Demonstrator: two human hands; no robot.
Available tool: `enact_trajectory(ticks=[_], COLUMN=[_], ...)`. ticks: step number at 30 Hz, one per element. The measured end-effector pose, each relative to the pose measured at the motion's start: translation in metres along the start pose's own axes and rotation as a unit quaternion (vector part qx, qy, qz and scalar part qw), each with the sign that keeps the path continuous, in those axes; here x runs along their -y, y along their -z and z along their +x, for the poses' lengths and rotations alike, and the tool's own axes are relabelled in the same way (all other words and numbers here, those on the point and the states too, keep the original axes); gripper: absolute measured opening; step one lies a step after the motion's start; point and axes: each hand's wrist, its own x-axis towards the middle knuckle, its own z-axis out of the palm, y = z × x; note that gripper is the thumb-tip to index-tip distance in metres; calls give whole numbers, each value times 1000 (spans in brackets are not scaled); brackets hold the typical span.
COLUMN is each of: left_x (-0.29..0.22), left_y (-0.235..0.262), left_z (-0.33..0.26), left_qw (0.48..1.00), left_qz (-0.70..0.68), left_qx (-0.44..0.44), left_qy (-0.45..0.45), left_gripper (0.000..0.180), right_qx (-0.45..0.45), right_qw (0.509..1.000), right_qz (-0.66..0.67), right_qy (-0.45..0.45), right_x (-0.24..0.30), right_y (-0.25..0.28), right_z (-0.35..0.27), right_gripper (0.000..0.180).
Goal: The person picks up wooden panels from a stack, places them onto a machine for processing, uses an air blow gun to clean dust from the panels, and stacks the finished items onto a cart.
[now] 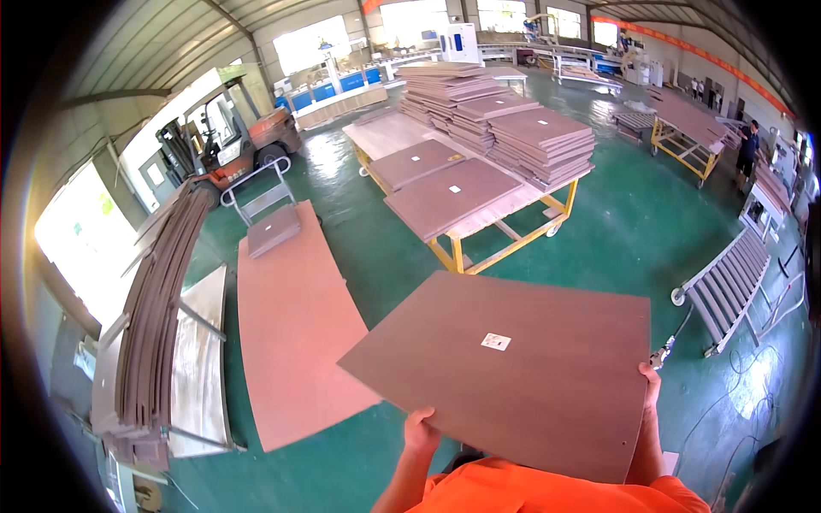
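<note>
A large flat brown panel (530,368) with a small white label on it is held out in front of my body. My left hand (421,432) grips its near left edge, thumb on top. At the right edge my right hand (650,385) is closed round the panel, its fingers partly hidden underneath. Just beyond the right hand shows a small metal fitting (660,355) with a thin hose; whether the hand touches it I cannot tell.
Ahead stands a yellow-framed cart (457,256) bearing stacked brown panels (543,137). A pink-brown sheet (291,342) and a hand trolley (265,201) are left of me, beside leaning boards (154,316) and a forklift (231,141). A roller conveyor (727,278) and a person (748,150) are on the right.
</note>
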Motion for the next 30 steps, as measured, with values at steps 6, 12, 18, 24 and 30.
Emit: enact_trajectory(ticks=[6, 12, 18, 24, 30], left_x=[-55, -97, -134, -168, -200], left_y=[-48, -68, -89, -91, -67], left_z=[199, 408, 583, 748, 884], left_qw=[993, 980, 967, 939, 882], left_qz=[36, 46, 6, -28, -7], left_qx=[64, 84, 111, 127, 152], left_qy=[88, 174, 230, 319, 445], left_gripper=[48, 49, 48, 47, 42], right_qx=[-21, -121, -162, -267, -446], right_qw=[997, 980, 975, 939, 855], right_qz=[38, 19, -21, 17, 26], right_qy=[68, 158, 149, 216, 262], right_x=[-9, -39, -42, -89, -167], right_y=[-48, -101, -171, -226, -320], right_z=[121, 269, 396, 484, 523], right_gripper=[60, 57, 60, 52, 46])
